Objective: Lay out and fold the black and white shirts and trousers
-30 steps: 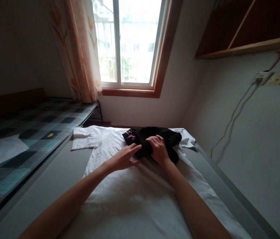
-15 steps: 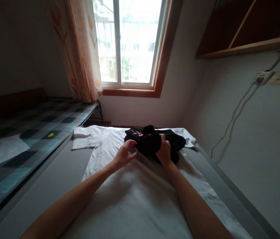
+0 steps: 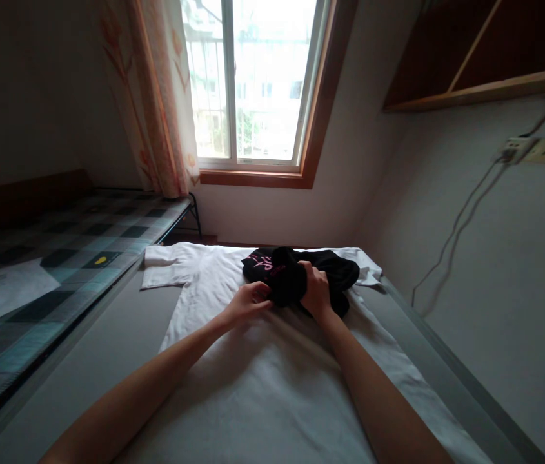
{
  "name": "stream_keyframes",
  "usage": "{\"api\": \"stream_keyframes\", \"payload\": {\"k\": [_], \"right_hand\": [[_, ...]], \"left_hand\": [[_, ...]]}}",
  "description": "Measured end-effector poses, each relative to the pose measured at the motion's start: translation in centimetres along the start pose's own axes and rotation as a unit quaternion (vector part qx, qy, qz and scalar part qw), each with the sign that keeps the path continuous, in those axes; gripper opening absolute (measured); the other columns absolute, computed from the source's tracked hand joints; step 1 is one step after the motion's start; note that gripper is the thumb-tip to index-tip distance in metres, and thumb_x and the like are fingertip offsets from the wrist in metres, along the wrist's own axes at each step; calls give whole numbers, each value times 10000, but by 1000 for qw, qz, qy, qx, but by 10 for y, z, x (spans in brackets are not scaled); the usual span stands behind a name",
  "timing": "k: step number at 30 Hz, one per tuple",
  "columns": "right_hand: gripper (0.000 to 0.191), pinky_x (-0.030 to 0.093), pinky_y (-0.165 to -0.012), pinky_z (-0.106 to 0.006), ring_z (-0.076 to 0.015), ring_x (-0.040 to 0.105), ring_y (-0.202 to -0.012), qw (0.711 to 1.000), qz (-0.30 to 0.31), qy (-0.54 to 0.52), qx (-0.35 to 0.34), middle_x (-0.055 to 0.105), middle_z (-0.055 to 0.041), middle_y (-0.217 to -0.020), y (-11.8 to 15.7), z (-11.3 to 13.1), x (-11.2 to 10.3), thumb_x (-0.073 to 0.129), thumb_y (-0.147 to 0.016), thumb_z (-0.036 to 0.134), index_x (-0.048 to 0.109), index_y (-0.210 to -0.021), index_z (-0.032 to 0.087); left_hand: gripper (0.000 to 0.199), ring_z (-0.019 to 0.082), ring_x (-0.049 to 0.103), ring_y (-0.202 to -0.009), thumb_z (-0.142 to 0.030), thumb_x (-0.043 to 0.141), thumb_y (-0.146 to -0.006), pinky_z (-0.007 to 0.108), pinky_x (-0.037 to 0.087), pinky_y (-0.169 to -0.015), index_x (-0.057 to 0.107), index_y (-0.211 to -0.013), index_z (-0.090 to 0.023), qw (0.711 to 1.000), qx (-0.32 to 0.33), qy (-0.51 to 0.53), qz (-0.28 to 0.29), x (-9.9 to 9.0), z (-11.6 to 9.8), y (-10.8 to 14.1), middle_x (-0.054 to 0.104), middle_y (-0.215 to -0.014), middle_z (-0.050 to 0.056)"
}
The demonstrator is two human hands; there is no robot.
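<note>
A bunched black cloth item [image 3: 335, 265] with pink lettering lies on the upper part of a white T-shirt [image 3: 262, 380], which is spread on a grey surface. My right hand [image 3: 315, 290] grips the black item from its near side, the fingers partly sunk in the fabric. At the item's lower left edge is my left hand [image 3: 249, 301], its fingers curled and apart from the thumb. Whether those fingertips touch the cloth is hard to tell.
On the left, a checked mattress [image 3: 122, 219] bears a sheet of paper [image 3: 6, 293]. A curtain [image 3: 156, 96] hangs beside the window [image 3: 267, 84]. Wooden shelves [image 3: 489, 87] and a socket with a cable [image 3: 516, 149] are on the right wall.
The front part of the black item has shifted slightly left and down, showing more pink lettering. My left hand has moved a little lower and right, and my right hand slightly left.
</note>
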State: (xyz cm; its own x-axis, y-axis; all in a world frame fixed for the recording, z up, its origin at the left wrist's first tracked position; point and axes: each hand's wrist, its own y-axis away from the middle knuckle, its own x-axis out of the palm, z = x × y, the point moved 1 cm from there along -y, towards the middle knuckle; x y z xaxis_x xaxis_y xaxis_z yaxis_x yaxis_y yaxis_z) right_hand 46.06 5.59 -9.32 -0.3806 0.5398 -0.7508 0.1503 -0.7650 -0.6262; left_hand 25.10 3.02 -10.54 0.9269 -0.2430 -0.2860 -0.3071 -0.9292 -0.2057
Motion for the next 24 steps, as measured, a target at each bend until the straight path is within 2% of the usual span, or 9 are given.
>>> {"api": "stream_keyframes", "payload": {"k": [7,9,11,14,17,20,24], "right_hand": [[374,342,-747,-335,-241,554,-769,1000,-5,-9,3,638,-76,-837,1,3,-2,484,-707,95,543,-1071,160],[346,342,-768,-346,-247,565,-824,999,-41,-18,22,642,-91,-890,1,0,-5,457,-740,98,537,-1069,162],[334,341,-792,-365,-257,566,-884,993,-103,-19,58,638,-107,-949,0,-5,-9,433,-762,106,528,-1078,164],[313,331,-840,-409,-273,556,-929,973,-204,-4,109,629,-115,-990,-1,-12,-18,427,-782,138,526,-1076,170],[257,308,-875,-440,-275,551,-926,965,-241,19,106,631,-99,-972,-2,-12,-25,445,-806,186,545,-1042,183],[184,295,-879,-423,-249,555,-897,971,-232,26,40,639,-69,-925,-3,0,-30,477,-830,220,558,-993,194],[115,295,-872,-388,-208,555,-858,974,-221,11,-56,649,-41,-887,-1,24,-38,506,-854,235,572,-945,213]], "left_hand": [[181,147,630,-675,-311,686,-721,253,501,-622,667,-806,-152,1000,-5,16,-18,0,2,-1,682,-746,26],[165,153,632,-685,-303,686,-717,255,502,-626,666,-785,-154,1000,-6,9,-29,-1,0,-3,681,-733,25],[158,159,634,-704,-295,684,-719,259,508,-637,667,-797,-158,999,1,-2,-51,-6,-7,-5,679,-735,27],[160,158,635,-741,-296,658,-747,266,525,-686,646,-836,-164,991,45,-11,-124,-18,-24,-8,664,-769,29],[166,142,627,-763,-323,600,-810,261,540,-700,598,-887,-177,966,99,-12,-240,-36,-45,-10,629,-840,25],[204,113,609,-678,-372,568,-843,233,541,-588,540,-941,-195,932,115,29,-343,-61,-62,-10,581,-873,7],[259,71,547,-523,-426,570,-841,191,475,-449,510,-979,-215,888,119,74,-439,-97,-75,-10,580,-870,-9]]}}
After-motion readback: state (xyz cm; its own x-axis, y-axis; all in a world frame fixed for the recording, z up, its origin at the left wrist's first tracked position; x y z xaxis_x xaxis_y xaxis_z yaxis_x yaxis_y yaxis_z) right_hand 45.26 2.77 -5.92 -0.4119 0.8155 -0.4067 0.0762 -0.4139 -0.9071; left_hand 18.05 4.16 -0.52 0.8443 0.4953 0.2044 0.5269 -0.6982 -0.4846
